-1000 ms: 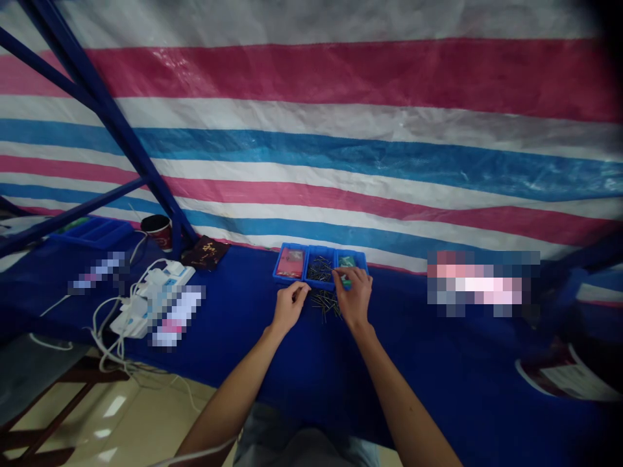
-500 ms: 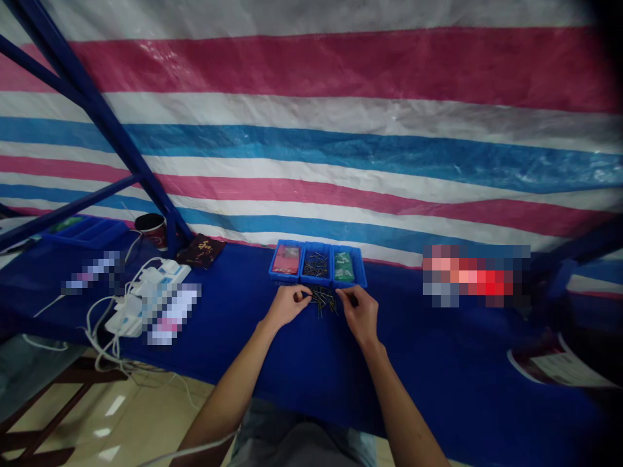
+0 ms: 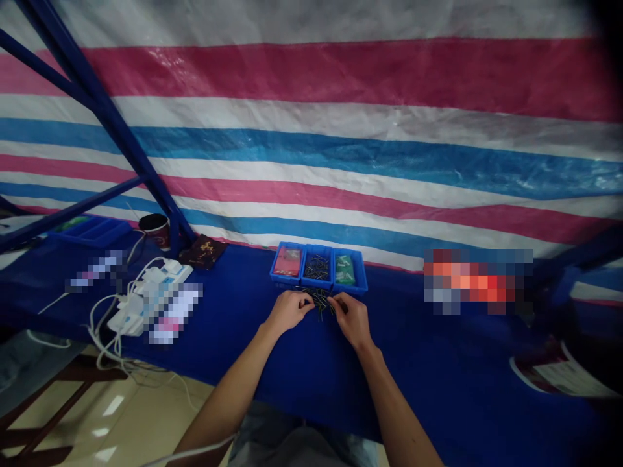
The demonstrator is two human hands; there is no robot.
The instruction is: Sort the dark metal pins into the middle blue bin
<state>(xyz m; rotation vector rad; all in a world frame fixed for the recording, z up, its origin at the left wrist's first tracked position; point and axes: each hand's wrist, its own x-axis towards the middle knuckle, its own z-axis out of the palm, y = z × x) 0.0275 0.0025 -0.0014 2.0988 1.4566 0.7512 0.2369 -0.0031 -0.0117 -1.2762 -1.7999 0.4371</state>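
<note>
Loose dark screws (image 3: 320, 302) lie in a small heap on the blue table, just in front of three joined blue bins. My left hand (image 3: 290, 310) is at the heap's left side, thumb and forefinger pinched together. From the right, my right hand (image 3: 351, 316) reaches the heap's edge, its fingertips also pinched. Whatever is between the fingertips of either hand is too small to make out. The left bin (image 3: 288, 280) holds a pink packet (image 3: 288, 261). More screws (image 3: 317, 266) fill the middle bin, and a green packet (image 3: 344, 270) with pale pieces lies in the right one.
To the left are a white power strip (image 3: 146, 301) with cables, a brown packet (image 3: 204, 251), a dark cup (image 3: 156, 230) and a blue divided tray (image 3: 92, 231). A dark red container (image 3: 559, 370) stands at the right. Striped sheeting (image 3: 341, 149) hangs behind the table.
My right hand has moved left, closer to the screws and to my left hand. My left hand stays almost in place, pinched at the heap.
</note>
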